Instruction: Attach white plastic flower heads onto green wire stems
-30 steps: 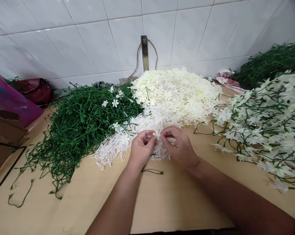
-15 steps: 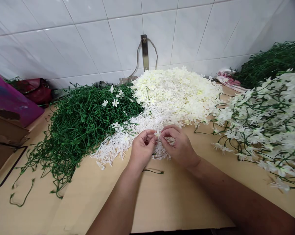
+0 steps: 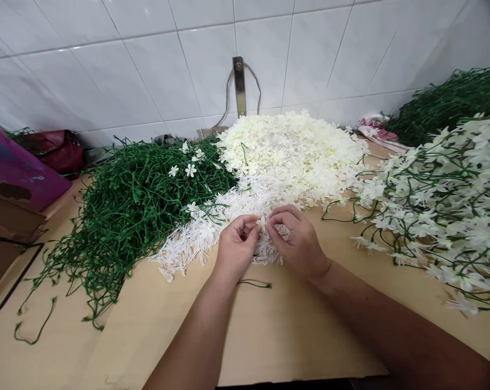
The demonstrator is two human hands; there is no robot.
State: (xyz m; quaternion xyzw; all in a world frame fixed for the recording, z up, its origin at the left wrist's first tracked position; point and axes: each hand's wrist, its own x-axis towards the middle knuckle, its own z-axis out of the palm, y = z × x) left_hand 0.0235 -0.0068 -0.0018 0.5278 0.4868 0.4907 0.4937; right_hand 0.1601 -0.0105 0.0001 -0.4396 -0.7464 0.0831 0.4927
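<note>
A small white artificial flower [image 3: 262, 222] is between my two hands, over the near edge of the white stamen pieces. My left hand [image 3: 237, 245] is closed, pinching it between thumb and forefinger. My right hand [image 3: 300, 241] pinches at the flower's right side, its other fingers curled; any small part in those fingertips is too small to make out. The pile of thin white stamen pieces [image 3: 184, 244] spreads just beyond my hands. Behind it rises a heap of cream petals [image 3: 294, 151]. One loose green plastic stem [image 3: 255, 283] rests on the cardboard below my hands.
To the left lies a large tangle of green stems [image 3: 135, 200], with several white blooms on top. Assembled white flowers [image 3: 440, 200] are heaped at the right. Along the tiled wall [image 3: 204, 65] are a metal bracket [image 3: 239, 86] and a red bag [image 3: 60, 151]. A cardboard box [image 3: 9, 233] stands far left.
My right hand's fingertips have shifted very slightly at the flower. The camera view has moved a little; the piles look the same.
</note>
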